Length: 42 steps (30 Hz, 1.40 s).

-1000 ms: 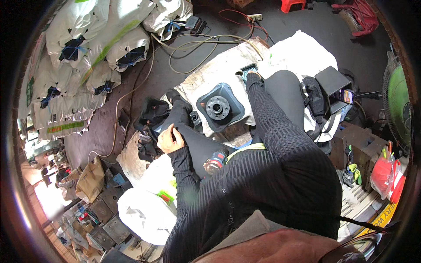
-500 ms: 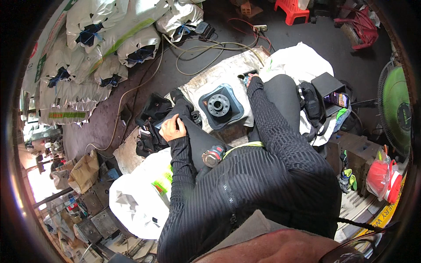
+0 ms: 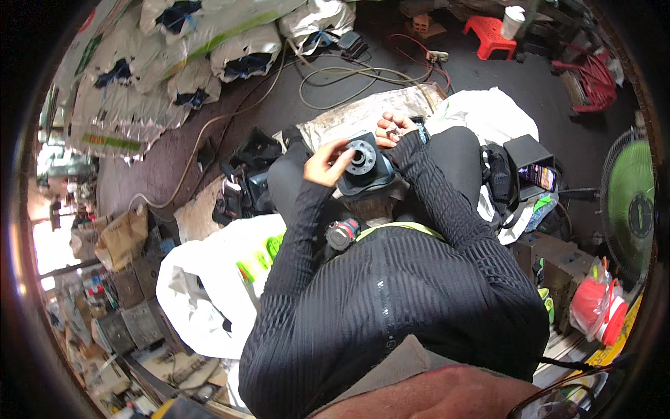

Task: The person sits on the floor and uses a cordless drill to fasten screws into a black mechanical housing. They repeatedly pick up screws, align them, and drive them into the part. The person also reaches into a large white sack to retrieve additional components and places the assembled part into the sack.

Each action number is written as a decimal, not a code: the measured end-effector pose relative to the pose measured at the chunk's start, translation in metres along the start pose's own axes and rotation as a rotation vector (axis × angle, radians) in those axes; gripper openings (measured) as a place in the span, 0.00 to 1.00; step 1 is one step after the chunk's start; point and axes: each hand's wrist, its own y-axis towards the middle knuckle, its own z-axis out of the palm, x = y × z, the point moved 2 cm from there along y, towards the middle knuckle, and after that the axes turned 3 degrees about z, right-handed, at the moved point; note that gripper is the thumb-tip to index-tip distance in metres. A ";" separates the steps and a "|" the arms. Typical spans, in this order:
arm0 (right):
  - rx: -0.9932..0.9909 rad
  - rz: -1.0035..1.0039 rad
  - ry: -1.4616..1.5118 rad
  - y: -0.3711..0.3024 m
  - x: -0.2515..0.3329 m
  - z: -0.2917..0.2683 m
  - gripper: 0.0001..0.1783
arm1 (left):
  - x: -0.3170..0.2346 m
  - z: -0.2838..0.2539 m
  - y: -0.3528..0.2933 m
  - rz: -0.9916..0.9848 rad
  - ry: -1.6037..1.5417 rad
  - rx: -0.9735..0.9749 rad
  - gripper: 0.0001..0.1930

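A dark, roughly square part with a round grey metal hub (image 3: 363,159) rests on my lap between my knees. My left hand (image 3: 324,164) grips the hub's left rim with thumb and fingers. My right hand (image 3: 393,129) hovers just beyond the part's far edge, its fingers pinched on a small metal piece (image 3: 391,131) that is too small to identify. Both arms wear black ribbed sleeves. A small red and black round object (image 3: 341,234) lies against my chest.
A pile of dark parts (image 3: 241,185) lies to the left, a white plastic bag (image 3: 202,279) below it. Filled sacks (image 3: 174,49) and loose cables (image 3: 335,77) are at the top. A black box (image 3: 527,157), a green fan (image 3: 631,209) and a red stool (image 3: 492,35) stand to the right.
My left hand left the dark pile on the left and took hold of the hub's rim. My right hand came up at the part's far edge with a small piece.
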 end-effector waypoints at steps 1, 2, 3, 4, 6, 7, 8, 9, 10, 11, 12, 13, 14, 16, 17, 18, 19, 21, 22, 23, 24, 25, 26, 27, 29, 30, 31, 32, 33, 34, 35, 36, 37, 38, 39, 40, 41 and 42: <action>0.029 0.032 -0.012 0.000 -0.011 0.006 0.08 | -0.016 0.011 0.006 -0.094 -0.025 0.080 0.17; 0.055 0.064 -0.027 -0.002 -0.020 0.009 0.08 | -0.010 0.021 0.012 -0.055 -0.026 0.105 0.17; 0.030 0.039 -0.075 -0.005 -0.026 0.009 0.09 | -0.030 0.028 0.012 0.047 -0.028 0.163 0.15; -0.057 0.025 -0.121 -0.004 -0.029 0.001 0.09 | -0.025 0.036 0.012 0.121 -0.071 0.129 0.14; -0.237 -0.025 -0.208 -0.009 -0.039 -0.009 0.09 | -0.049 0.038 0.005 0.346 0.337 0.027 0.14; -0.116 0.071 -0.117 -0.015 -0.043 -0.009 0.11 | -0.044 0.039 0.001 0.362 0.353 -0.023 0.13; -0.133 0.129 -0.105 -0.019 -0.047 -0.018 0.11 | -0.040 0.040 -0.006 0.352 0.376 -0.012 0.13; -0.149 0.187 -0.092 -0.023 -0.051 -0.029 0.11 | -0.035 0.040 -0.013 0.342 0.399 0.000 0.13; -0.164 0.244 -0.079 -0.028 -0.054 -0.038 0.12 | -0.032 0.040 -0.021 0.333 0.422 0.012 0.12; -0.120 0.298 -0.031 -0.031 -0.061 -0.041 0.13 | -0.032 0.041 -0.028 0.323 0.481 0.019 0.11; -0.151 0.379 0.022 -0.038 -0.063 -0.051 0.13 | -0.033 0.043 -0.037 0.281 0.500 0.053 0.11; -0.258 0.357 0.010 -0.047 -0.070 -0.060 0.15 | -0.036 0.045 -0.045 0.309 0.541 0.082 0.11; -0.363 0.333 -0.008 -0.054 -0.078 -0.062 0.17 | -0.039 0.048 -0.049 0.343 0.580 0.110 0.11; -0.244 0.453 0.145 -0.058 -0.077 -0.081 0.16 | -0.030 0.052 -0.053 0.382 0.637 0.130 0.12; -0.336 0.418 0.087 -0.059 -0.077 -0.073 0.14 | -0.030 0.051 -0.053 0.376 0.649 0.130 0.11; -0.428 0.383 0.028 -0.059 -0.078 -0.069 0.13 | -0.031 0.051 -0.053 0.369 0.661 0.130 0.11; -0.340 0.366 0.016 -0.061 -0.077 -0.071 0.13 | -0.032 0.049 -0.052 0.328 0.617 0.155 0.11; -0.365 0.292 -0.088 -0.059 -0.078 -0.067 0.13 | -0.034 0.048 -0.047 0.304 0.483 0.162 0.11; -0.379 0.254 -0.139 -0.058 -0.078 -0.065 0.13 | -0.035 0.046 -0.045 0.291 0.415 0.168 0.10; -0.339 0.098 -0.534 -0.058 -0.071 -0.085 0.16 | -0.041 0.042 -0.042 0.191 0.319 0.151 0.08; -0.367 0.163 -0.336 -0.060 -0.071 -0.069 0.17 | -0.034 0.034 -0.034 0.230 0.235 0.073 0.06; -0.342 0.180 -0.307 -0.061 -0.062 -0.077 0.18 | -0.016 0.022 -0.028 0.147 0.251 0.018 0.06; -0.315 0.197 -0.271 -0.065 -0.052 -0.084 0.19 | 0.001 0.008 -0.022 0.060 0.274 -0.035 0.06; -0.450 0.177 -0.409 -0.066 -0.043 -0.083 0.20 | 0.020 -0.006 -0.014 -0.169 0.243 -0.037 0.06; -0.529 0.169 -0.455 -0.075 -0.019 -0.106 0.22 | 0.045 -0.021 0.002 -0.442 0.182 -0.043 0.07; -0.586 0.182 -0.442 -0.076 -0.011 -0.112 0.22 | 0.062 -0.024 0.006 -0.452 0.187 -0.049 0.07; -0.613 0.177 -0.474 -0.072 -0.005 -0.120 0.22 | 0.080 -0.026 0.008 -0.501 0.134 -0.030 0.07; -0.652 0.164 -0.504 -0.073 0.000 -0.122 0.21 | 0.089 -0.021 0.012 -0.555 0.075 0.001 0.08; -0.691 0.152 -0.533 -0.074 0.003 -0.125 0.21 | 0.096 -0.019 0.017 -0.538 0.100 0.002 0.08; -0.696 0.135 -0.556 -0.075 0.004 -0.128 0.20 | 0.103 -0.017 0.022 -0.520 0.126 0.003 0.09; -0.704 0.118 -0.581 -0.073 0.002 -0.124 0.20 | 0.114 -0.016 0.025 -0.504 0.157 -0.011 0.09; -0.710 0.101 -0.605 -0.069 -0.002 -0.116 0.19 | 0.119 -0.014 0.028 -0.526 0.175 0.015 0.09; -0.894 0.102 -0.690 -0.065 -0.006 -0.110 0.17 | 0.124 -0.011 0.029 -0.548 0.193 0.039 0.09; -0.930 0.112 -0.752 -0.062 -0.006 -0.113 0.17 | 0.128 -0.008 0.032 -0.567 0.212 0.066 0.08; -0.966 0.124 -0.813 -0.059 -0.006 -0.118 0.18 | 0.134 -0.006 0.034 -0.585 0.264 0.082 0.08; -1.001 0.137 -0.875 -0.054 -0.005 -0.122 0.19 | 0.140 -0.005 0.036 -0.571 0.271 0.074 0.08; -1.049 0.134 -1.034 -0.049 -0.005 -0.124 0.21 | 0.145 -0.004 0.036 -0.559 0.277 0.067 0.08; -1.060 0.158 -1.153 -0.042 -0.006 -0.125 0.22 | 0.149 -0.004 0.035 -0.548 0.284 0.059 0.08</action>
